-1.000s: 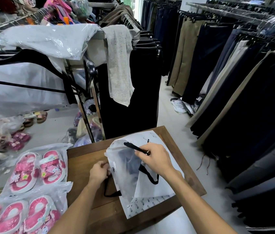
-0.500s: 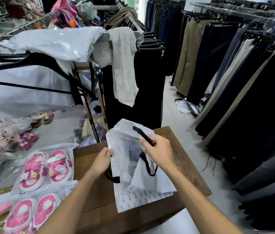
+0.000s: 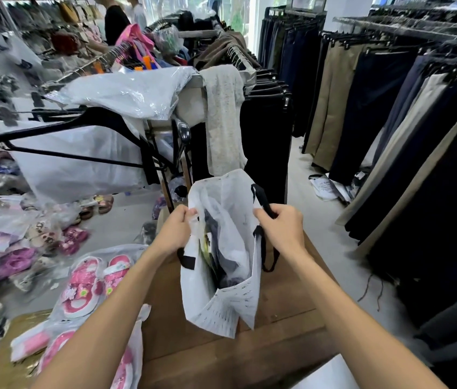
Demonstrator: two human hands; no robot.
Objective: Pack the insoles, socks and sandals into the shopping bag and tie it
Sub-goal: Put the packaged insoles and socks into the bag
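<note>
A white shopping bag [image 3: 221, 301] with black handles stands upright on the wooden table [image 3: 286, 327], its mouth spread wide. My left hand [image 3: 175, 231] grips the bag's left rim. My right hand [image 3: 282, 228] is closed around the right black handle [image 3: 261, 197]. Dark items in clear wrap [image 3: 221, 248] lie inside the bag; what they are is unclear. Pink sandals [image 3: 81, 284] in clear plastic lie on the table to the left, with a second wrapped pair [image 3: 53, 346] nearer me.
A clothes rack with black hangers and plastic-covered garments [image 3: 126, 94] stands just behind the table. Rows of hanging trousers [image 3: 390, 122] line the right side of a narrow aisle. Piles of bagged shoes [image 3: 11, 248] fill the left.
The bag has been lifted from lying flat to standing upright. Both hands rose and pulled apart, widening its mouth. The camera has tilted up.
</note>
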